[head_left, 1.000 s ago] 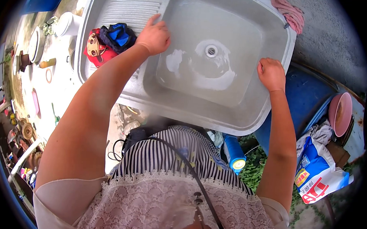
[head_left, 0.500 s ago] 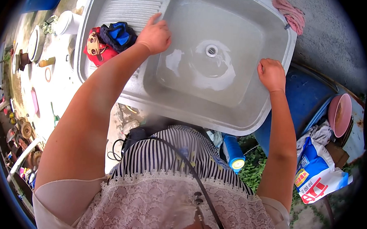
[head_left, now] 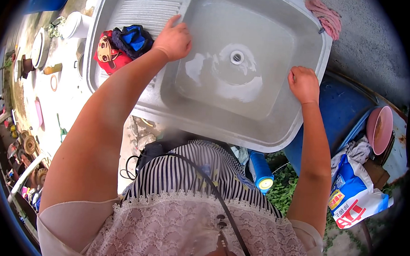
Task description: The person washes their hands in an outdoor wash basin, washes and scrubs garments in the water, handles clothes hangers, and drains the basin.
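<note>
A grey sink (head_left: 170,87) with a ribbed drainboard on its left lies in front of me. My left hand (head_left: 173,40) rests on the ridge between drainboard and basin, index finger stretched out and the others partly bent; it holds nothing. Beside that wrist, on the drainboard, are a red cloth item (head_left: 108,55) with a cartoon face and a dark blue cloth item (head_left: 133,40) with a bright blue inside. At the basin's right rim, my right hand (head_left: 304,83) is curled into a loose fist, with nothing visible in it. Shallow water surrounds the drain (head_left: 237,57).
A pink cloth (head_left: 324,18) hangs over the far right corner. Right of the sink stand a blue barrel (head_left: 336,111), a pink bowl (head_left: 379,129) and a blue-and-white printed bag (head_left: 355,194). A blue bottle (head_left: 261,170) is below the front edge. White bucket (head_left: 77,25) at left.
</note>
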### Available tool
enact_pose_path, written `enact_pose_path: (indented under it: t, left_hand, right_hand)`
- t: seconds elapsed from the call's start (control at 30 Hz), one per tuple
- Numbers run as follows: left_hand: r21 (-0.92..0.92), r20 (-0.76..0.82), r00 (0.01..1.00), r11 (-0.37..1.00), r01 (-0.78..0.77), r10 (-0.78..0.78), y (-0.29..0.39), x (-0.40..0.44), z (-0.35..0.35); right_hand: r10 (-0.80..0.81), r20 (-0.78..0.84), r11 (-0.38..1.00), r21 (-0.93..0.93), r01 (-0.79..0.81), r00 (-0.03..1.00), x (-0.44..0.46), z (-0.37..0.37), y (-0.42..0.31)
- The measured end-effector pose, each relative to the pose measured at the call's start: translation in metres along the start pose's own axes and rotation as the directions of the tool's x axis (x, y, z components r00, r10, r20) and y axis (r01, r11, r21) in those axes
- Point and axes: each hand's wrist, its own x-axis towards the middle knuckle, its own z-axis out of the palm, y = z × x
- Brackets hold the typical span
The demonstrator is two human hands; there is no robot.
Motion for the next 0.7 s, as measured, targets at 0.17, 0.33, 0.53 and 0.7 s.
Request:
enact_pose_path:
  t: [0.17, 0.33, 0.53, 0.7]
  left_hand:
    - [-0.005, 0.007, 1.000, 1.000, 0.001, -0.001, 0.0005, -0.0002, -0.0019]
    - [-0.007, 0.017, 1.000, 1.000, 0.003, -0.003, 0.0003, -0.0003, -0.0022]
    - [-0.019, 0.012, 1.000, 1.000, -0.001, 0.001, -0.0001, 0.0000, -0.0016]
    - [-0.008, 0.002, 1.000, 1.000, -0.003, 0.003, 0.0001, 0.0000, -0.0006]
  right_hand:
    - [-0.005, -0.003, 1.000, 0.005, 0.005, 1.000, 0.0001, -0.0010, -0.0001]
    - [0.000, 0.002, 1.000, 0.002, 0.000, 1.000, 0.0003, -0.0011, -0.0007]
    - [0.002, 0.001, 1.000, 0.004, -0.002, 1.000, 0.0000, 0.0000, -0.0001]
    - [0.003, -0.001, 1.000, 0.007, -0.003, 1.000, -0.0001, -0.0009, -0.0008]
